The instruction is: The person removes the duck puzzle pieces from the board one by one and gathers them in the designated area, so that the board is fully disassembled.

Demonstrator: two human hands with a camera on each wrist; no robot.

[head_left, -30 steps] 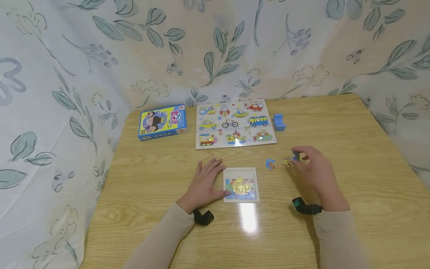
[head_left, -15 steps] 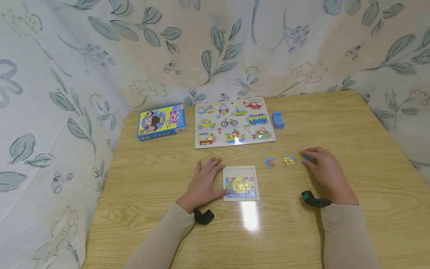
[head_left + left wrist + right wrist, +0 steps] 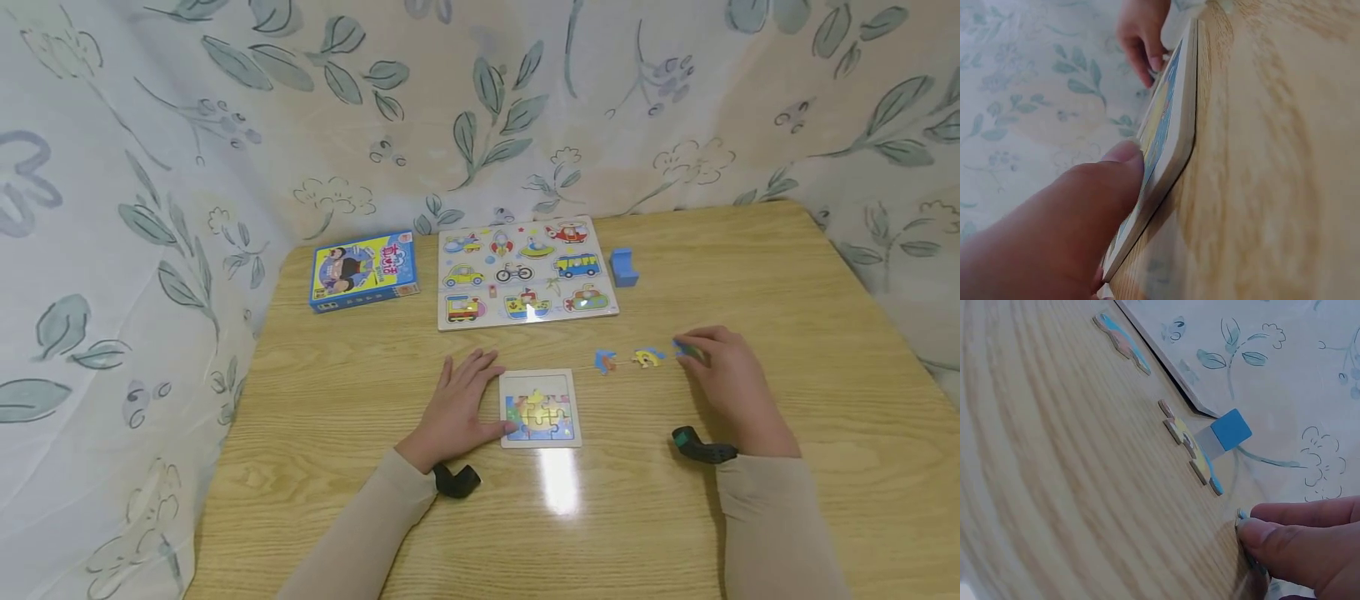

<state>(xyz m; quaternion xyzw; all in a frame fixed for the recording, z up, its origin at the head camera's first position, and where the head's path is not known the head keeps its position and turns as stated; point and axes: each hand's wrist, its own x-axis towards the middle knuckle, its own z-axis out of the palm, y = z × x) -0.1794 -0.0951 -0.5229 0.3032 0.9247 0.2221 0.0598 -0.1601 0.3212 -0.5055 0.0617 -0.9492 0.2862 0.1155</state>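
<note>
A small square jigsaw puzzle [image 3: 539, 408] in a pale wooden frame lies before me, its lower rows filled and its top strip bare. My left hand [image 3: 457, 417] lies spread at its left side, thumb over the frame's edge in the left wrist view. To the right, my right hand [image 3: 731, 379] pinches a blue and green jigsaw piece [image 3: 688, 350] between thumb and fingers, close over the table. In the right wrist view that piece [image 3: 1242, 515] is tilted and mostly behind the thumb. A yellow piece [image 3: 647, 357] and a blue and orange piece [image 3: 604, 361] lie beside it.
Behind the pieces lies a large vehicle picture board [image 3: 527, 275]. A blue block [image 3: 623, 267] stands at its right and a blue and yellow card box [image 3: 365, 271] at its left. The wooden table [image 3: 600, 533] ends at a floral cloth [image 3: 480, 108].
My right hand has moved right with its piece, past the yellow piece, and lowered it to the table; the piece went from upright to flatter. My left hand has stayed put.
</note>
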